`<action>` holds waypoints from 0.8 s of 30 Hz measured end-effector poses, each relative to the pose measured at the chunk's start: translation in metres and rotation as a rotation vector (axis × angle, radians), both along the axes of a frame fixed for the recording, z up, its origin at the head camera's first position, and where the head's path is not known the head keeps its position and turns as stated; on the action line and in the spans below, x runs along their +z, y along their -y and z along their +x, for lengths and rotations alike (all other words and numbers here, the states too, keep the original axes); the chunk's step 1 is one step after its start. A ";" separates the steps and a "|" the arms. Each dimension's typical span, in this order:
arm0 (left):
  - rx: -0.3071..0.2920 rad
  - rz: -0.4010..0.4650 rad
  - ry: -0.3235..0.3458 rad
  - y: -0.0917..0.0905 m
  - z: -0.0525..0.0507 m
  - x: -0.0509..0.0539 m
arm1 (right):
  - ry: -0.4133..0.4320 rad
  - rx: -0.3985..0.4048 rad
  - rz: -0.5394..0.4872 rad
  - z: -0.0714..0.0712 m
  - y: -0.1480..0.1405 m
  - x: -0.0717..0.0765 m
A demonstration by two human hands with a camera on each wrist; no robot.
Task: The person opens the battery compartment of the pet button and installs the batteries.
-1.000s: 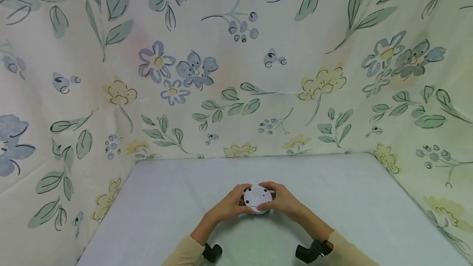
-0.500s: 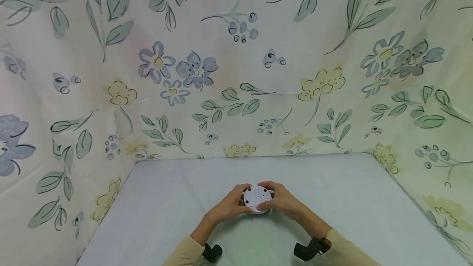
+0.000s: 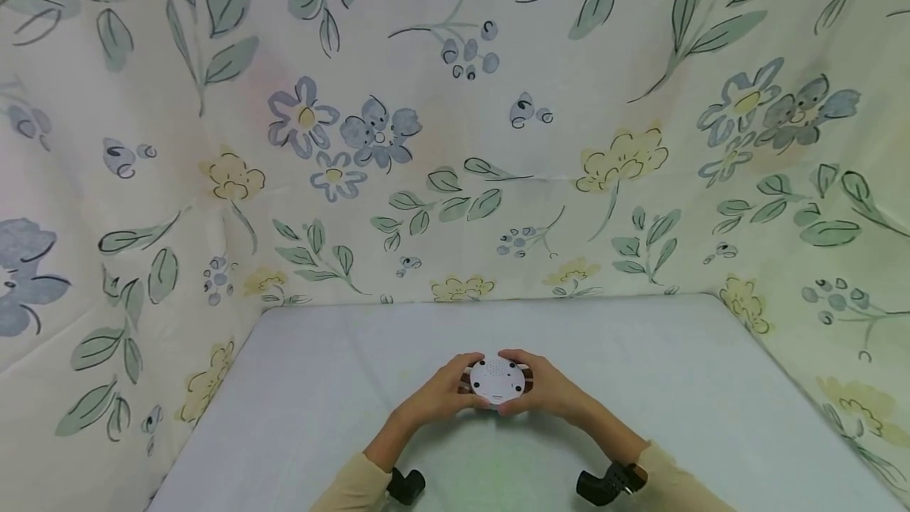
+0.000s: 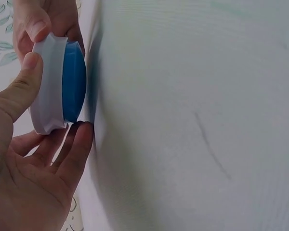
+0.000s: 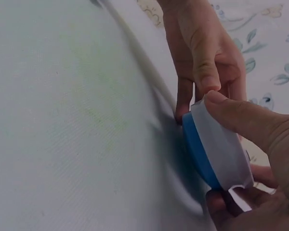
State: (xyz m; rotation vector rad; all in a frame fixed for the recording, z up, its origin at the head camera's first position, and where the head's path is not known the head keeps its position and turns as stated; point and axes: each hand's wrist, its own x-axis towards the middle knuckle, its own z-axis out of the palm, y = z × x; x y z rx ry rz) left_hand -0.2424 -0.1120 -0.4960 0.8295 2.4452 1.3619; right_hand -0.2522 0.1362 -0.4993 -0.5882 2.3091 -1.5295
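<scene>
Between both hands is a round white-and-blue device (image 3: pixel 497 379), its flat white face up with a patch of small holes and several dark round spots. Its domed blue side (image 4: pixel 74 82) faces the table; whether it touches the cloth I cannot tell. My left hand (image 3: pixel 446 393) grips the left edge, thumb on the near rim and fingers round the far side. On the opposite edge, my right hand (image 3: pixel 553 390) holds it the same way. In the right wrist view, the right thumb (image 5: pixel 241 118) presses the white rim close to the left thumb's tip.
A pale cloth covers the table (image 3: pixel 341 370). Behind and at both sides hangs a floral curtain (image 3: pixel 455 125). Each wrist carries a black camera mount, the left mount (image 3: pixel 407 487) and the right mount (image 3: pixel 604 485).
My right thumb has slid from the device's white face to its near rim, uncovering more of that face. The device seems slightly turned; the left hand keeps its grip.
</scene>
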 end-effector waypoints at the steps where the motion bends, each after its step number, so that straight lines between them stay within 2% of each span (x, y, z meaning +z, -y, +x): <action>1: 0.002 0.006 0.002 0.000 0.000 0.000 | -0.010 0.004 0.001 0.000 -0.001 -0.001; 11: -0.013 0.110 0.075 0.002 0.000 -0.004 | -0.089 0.032 0.005 0.004 -0.004 0.000; 17: -0.007 0.162 0.047 0.003 0.000 -0.004 | -0.184 0.050 0.040 0.008 -0.001 0.007; 24: 0.009 0.257 0.056 0.001 0.001 -0.003 | -0.253 0.016 0.053 0.011 0.004 0.009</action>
